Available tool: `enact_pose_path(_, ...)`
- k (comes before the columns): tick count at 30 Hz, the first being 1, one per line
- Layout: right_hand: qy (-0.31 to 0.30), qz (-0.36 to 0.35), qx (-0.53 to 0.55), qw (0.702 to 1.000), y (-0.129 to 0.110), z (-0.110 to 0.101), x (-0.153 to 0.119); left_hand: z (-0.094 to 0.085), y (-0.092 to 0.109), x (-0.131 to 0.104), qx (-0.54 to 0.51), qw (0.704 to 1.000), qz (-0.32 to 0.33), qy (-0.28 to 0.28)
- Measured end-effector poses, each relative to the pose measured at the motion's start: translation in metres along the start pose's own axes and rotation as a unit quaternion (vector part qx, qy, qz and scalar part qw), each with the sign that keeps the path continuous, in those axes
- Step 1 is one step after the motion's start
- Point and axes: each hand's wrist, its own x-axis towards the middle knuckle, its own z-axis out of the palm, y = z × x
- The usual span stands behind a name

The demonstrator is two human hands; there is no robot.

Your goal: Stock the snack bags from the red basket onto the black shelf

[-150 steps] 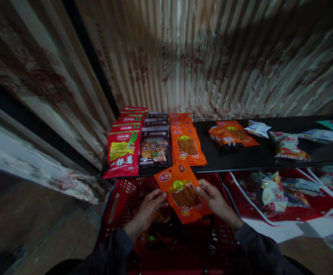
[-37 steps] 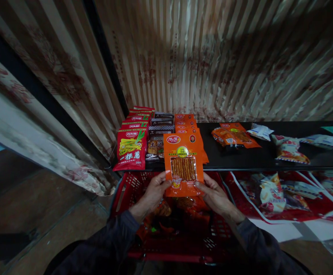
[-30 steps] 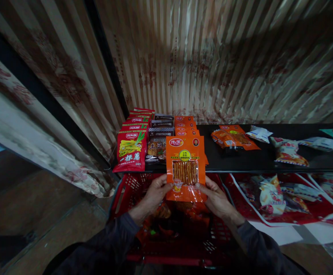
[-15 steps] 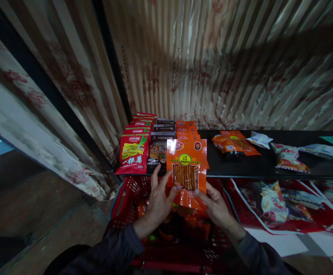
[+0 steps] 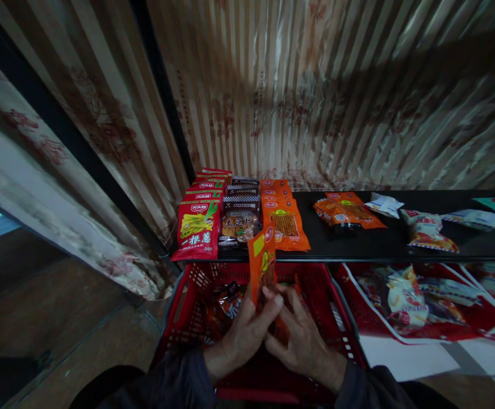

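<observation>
An orange snack packet (image 5: 263, 258) stands turned partly edge-on between my hands, over the red basket (image 5: 328, 284). My left hand (image 5: 247, 335) is closed on its lower left side. My right hand (image 5: 296, 335) meets it from the right, fingers bent round the packet's lower part. Behind them on the black shelf (image 5: 375, 245) lie overlapping rows: red packets (image 5: 198, 227) at the left, dark packets (image 5: 239, 221) in the middle, and orange packets (image 5: 285, 226) to their right. More packets (image 5: 230, 301) lie in the basket, partly hidden by my hands.
Loose orange packets (image 5: 343, 210) and white packets (image 5: 428, 229) lie farther right on the shelf. Below them, a red basket with a white rim (image 5: 370, 315) holds more packets. A striped curtain (image 5: 247, 85) hangs behind. Dark posts (image 5: 162, 85) rise at the left.
The held orange packet has turned from facing me to nearly edge-on and moved slightly down. My hands have come together, uncovering the front orange packet on the shelf.
</observation>
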Motion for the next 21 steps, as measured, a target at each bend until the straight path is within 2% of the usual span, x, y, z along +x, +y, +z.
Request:
enact_pose_path(3,-0.024,-0.028,-0.015,0.999,0.001,-0.001,0.001,-0.004,-0.007,0.01,-0.055,0.991,-0.047,0.113)
enact_pose_path(5,-0.023,-0.016,0.005,1.0,0.006,-0.006,0.004,-0.007,-0.008,0.019,-0.097,0.985,-0.069,0.128)
enact_pose_path(6,-0.004,0.006,0.017,1.0,0.009,-0.008,0.006,-0.009,-0.008,0.023,-0.126,0.981,-0.08,0.123)
enact_pose_path(8,0.074,0.077,0.042,0.993,0.017,-0.014,0.012,-0.011,-0.004,0.028,-0.197,0.967,-0.102,0.122)
enact_pose_path(10,0.156,0.172,0.08,0.969,0.025,-0.02,0.018,-0.012,0.0,0.03,-0.243,0.955,-0.115,0.12)
enact_pose_path(12,0.184,0.264,0.149,0.935,0.032,-0.025,0.022,-0.013,0.003,0.029,-0.267,0.949,-0.13,0.102)
enact_pose_path(15,0.132,0.355,0.288,0.88,0.038,-0.03,0.025,-0.013,0.004,0.027,-0.299,0.938,-0.172,0.034)
enact_pose_path(18,0.076,0.392,0.394,0.828,0.039,-0.03,0.023,-0.011,0.001,0.025,-0.318,0.925,-0.206,-0.019)
enact_pose_path(21,0.061,0.408,0.442,0.797,0.039,-0.026,0.02,-0.01,-0.001,0.024,-0.318,0.922,-0.213,-0.05)
